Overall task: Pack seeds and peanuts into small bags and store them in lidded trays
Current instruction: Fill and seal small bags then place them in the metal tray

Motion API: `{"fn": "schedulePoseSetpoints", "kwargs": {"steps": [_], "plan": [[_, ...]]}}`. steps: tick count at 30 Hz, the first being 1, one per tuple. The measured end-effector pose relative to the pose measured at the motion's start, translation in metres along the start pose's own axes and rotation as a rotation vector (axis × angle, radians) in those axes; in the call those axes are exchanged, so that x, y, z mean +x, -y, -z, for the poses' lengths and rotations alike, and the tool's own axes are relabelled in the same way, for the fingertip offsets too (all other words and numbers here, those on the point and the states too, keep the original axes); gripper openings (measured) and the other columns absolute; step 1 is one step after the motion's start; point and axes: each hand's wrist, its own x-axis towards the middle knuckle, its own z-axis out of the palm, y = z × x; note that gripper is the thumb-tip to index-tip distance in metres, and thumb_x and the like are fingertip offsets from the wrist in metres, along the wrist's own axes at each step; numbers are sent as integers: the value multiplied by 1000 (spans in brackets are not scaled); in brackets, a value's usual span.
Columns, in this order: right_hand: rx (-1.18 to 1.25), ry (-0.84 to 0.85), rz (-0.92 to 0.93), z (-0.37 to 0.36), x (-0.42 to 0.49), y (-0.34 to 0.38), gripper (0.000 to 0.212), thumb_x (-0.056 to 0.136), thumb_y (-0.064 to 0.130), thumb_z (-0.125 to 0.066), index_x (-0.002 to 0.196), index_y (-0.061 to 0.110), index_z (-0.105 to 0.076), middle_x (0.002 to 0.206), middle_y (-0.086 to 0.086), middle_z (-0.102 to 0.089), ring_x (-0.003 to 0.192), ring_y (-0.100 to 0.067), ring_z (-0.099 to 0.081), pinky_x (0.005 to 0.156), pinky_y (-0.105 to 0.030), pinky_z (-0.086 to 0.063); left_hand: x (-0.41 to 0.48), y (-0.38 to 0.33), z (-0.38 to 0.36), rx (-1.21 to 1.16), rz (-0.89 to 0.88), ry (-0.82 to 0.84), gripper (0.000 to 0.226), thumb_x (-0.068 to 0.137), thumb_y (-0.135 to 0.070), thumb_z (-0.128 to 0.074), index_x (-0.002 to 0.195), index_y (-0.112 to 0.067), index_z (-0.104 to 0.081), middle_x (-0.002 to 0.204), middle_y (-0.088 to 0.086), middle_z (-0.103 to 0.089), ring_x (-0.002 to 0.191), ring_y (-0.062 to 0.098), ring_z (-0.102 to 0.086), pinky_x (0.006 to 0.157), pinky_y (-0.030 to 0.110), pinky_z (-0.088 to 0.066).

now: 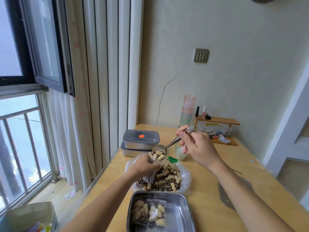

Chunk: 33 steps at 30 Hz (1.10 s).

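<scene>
Nearest the lens, at bottom centre, two small filled bags (148,213) are seen lying to the left inside an open steel tray (178,213), rigid, smooth and round-cornered, on the pale wooden desk (209,181). Just above, a thin small bag (151,176) is pinched open at its mouth in the grip of the left hand (145,164), over a crinkled clear sack (184,176) of striped seeds (160,186) and knobbly peanuts (167,171). A heaped metal spoon (160,150) is held by its slim handle in the closed grip of the right hand (195,144). The film is judged light, slippery and limp, best taken at the rim.
</scene>
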Motion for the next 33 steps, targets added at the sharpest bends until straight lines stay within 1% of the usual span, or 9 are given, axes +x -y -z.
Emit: {"fn": "schedulePoseSetpoints", "kwargs": {"steps": [2, 5, 10, 13, 17, 19, 24, 28, 33], "plan": [[-17, 16, 24, 1, -1, 3, 21, 108, 23, -50, 99, 16, -68, 63, 2, -62, 59, -13, -66, 66, -17, -49, 0, 1, 0, -28, 0, -3, 42, 83, -38, -85, 103, -13, -57, 76, -2, -58, 65, 10, -51, 59, 23, -43], [-53, -6, 43, 1, 0, 5, 21, 108, 21, -51, 98, 15, -68, 63, 7, -60, 58, -14, -65, 67, -27, -52, -2, 3, 1, -36, -26, -1, 47, 83, -37, -85, 113, -14, -57, 76, -1, -57, 63, 10, -48, 58, 24, -42], [-55, -74, 40, -3, -1, 8, 20, 108, 16, -52, 99, 10, -69, 67, 7, -61, 58, -12, -64, 63, -16, -49, -6, 0, -2, -48, -93, -6, 50, 87, -29, -82, 128, -19, -55, 69, -5, -52, 53, 2, -43, 49, 16, -35], [-39, -105, 28, -6, -1, 8, 20, 107, 16, -53, 99, 10, -70, 65, 12, -62, 59, -10, -64, 64, -12, -47, -6, 0, -2, -64, -87, 18, 37, 88, -28, -81, 116, -18, -60, 76, -2, -57, 62, 7, -49, 57, 19, -41], [-38, -23, 94, -7, -3, 7, 20, 107, 23, -52, 99, 15, -69, 61, 10, -58, 59, -14, -65, 68, -29, -52, -10, -4, -1, -161, -56, 95, 26, 92, -20, -77, 110, -15, -59, 85, -2, -64, 71, 6, -58, 68, 19, -50], [-44, 14, 110, -6, -4, 7, 22, 107, 28, -51, 100, 17, -69, 63, 10, -57, 62, -14, -65, 69, -33, -51, -12, -7, 1, -187, -33, 115, 27, 93, -20, -75, 111, -18, -55, 86, -1, -61, 72, 8, -57, 64, 17, -50], [-20, -91, 118, -2, -4, 11, 28, 106, 32, -48, 101, 15, -68, 70, 2, -62, 59, -15, -64, 62, -32, -52, -14, -8, 3, -217, 16, 117, 36, 93, -27, -76, 117, -14, -51, 92, 5, -57, 76, 12, -56, 61, 19, -48], [-12, 8, 108, -4, -4, 9, 27, 107, 33, -48, 103, 16, -69, 65, 3, -61, 60, -15, -65, 65, -34, -53, -18, -12, 3, -273, -37, 126, 21, 95, -18, -73, 110, -19, -58, 95, 5, -63, 79, 12, -60, 68, 19, -51], [12, -33, 92, -2, -6, 5, 30, 105, 37, -47, 103, 17, -69, 67, 6, -62, 62, -15, -65, 66, -33, -54, -20, -11, 4, -282, -30, 99, 38, 94, -22, -74, 124, -13, -53, 98, 8, -68, 78, 13, -64, 65, 21, -51]]}}
